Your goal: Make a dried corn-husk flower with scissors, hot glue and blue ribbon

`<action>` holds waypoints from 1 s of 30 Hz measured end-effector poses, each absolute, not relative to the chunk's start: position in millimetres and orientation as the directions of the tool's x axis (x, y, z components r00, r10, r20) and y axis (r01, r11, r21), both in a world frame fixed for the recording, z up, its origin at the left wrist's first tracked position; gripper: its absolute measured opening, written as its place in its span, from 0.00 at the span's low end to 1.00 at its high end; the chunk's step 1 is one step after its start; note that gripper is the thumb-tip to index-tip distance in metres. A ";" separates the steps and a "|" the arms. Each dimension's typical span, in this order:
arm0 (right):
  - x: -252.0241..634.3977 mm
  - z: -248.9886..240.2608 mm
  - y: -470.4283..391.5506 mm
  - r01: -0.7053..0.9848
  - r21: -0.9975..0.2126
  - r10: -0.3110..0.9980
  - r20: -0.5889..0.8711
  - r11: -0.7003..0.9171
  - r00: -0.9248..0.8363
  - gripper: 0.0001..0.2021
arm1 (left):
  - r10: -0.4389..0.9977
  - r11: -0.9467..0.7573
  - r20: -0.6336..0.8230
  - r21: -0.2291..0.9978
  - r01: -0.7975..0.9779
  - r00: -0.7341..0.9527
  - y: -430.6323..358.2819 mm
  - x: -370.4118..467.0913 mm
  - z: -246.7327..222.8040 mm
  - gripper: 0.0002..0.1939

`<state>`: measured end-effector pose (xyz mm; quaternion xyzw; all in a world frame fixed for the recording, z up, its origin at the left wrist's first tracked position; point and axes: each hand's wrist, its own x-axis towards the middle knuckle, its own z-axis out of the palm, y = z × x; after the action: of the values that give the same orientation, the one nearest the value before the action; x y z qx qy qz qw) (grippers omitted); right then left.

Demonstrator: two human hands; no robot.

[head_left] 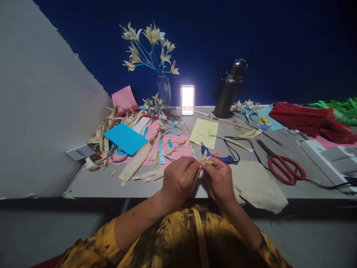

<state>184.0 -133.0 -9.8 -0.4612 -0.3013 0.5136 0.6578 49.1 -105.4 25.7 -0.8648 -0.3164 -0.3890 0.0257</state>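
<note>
A small cream husk flower (205, 159) is held between both hands near the table's front edge. My left hand (180, 178) is closed, its fingertips pinching the flower's left side at the base. My right hand (219, 178) is closed too, thumb and fingers gripping the flower from the right. Just beyond the hands lies a blue glue gun (224, 159) with an orange trigger. A yellow paper sheet (205, 133) rests behind it. Pale dried husk strips (141, 158) spread over the table to the left of my left hand.
Red-handled scissors (287, 169) and a beige cloth (259, 184) lie on the right. A glass vase (164, 91) of husk flowers, a lit phone-like screen (187, 99) and a dark flask (229, 89) stand at the back. Blue card (125, 138) sits left; red cloth (309, 119) lies far right.
</note>
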 end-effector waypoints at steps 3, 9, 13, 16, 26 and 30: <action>184.2 -7.8 -133.6 -0.456 -0.890 0.947 -0.128 0.021 0.294 0.11 | 0.508 -0.803 0.709 0.184 0.567 0.490 -103.2 51.1 23.9 0.06; 182.5 -4.2 -134.5 -0.512 -0.859 0.949 -0.172 -0.013 0.265 0.12 | 0.511 -0.815 0.704 0.213 0.539 0.493 -99.9 48.0 24.9 0.07; 180.6 -3.4 -136.4 -0.471 -0.882 0.959 -0.143 -0.011 0.245 0.13 | 0.581 -0.793 0.698 0.371 0.484 0.417 -98.9 45.0 25.2 0.05; 180.0 -1.7 -137.4 -0.421 -0.907 0.970 -0.101 0.001 0.221 0.11 | 0.643 -0.754 0.688 0.495 0.431 0.335 -98.2 44.2 25.1 0.06; 187.0 5.7 -143.6 -0.213 -0.975 0.983 -0.095 -0.060 0.158 0.14 | 0.635 -0.752 0.728 0.507 0.420 0.259 -97.6 40.6 24.6 0.06; 191.0 4.3 -143.6 -0.146 -0.988 0.982 -0.064 -0.038 0.177 0.11 | 0.671 -0.733 0.698 0.573 0.366 0.251 -96.0 40.5 24.4 0.07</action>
<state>191.0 -143.6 4.3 -0.5193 -0.4023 0.4995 0.5648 40.5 -96.0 24.4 -0.7768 -0.3335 -0.5131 -0.1486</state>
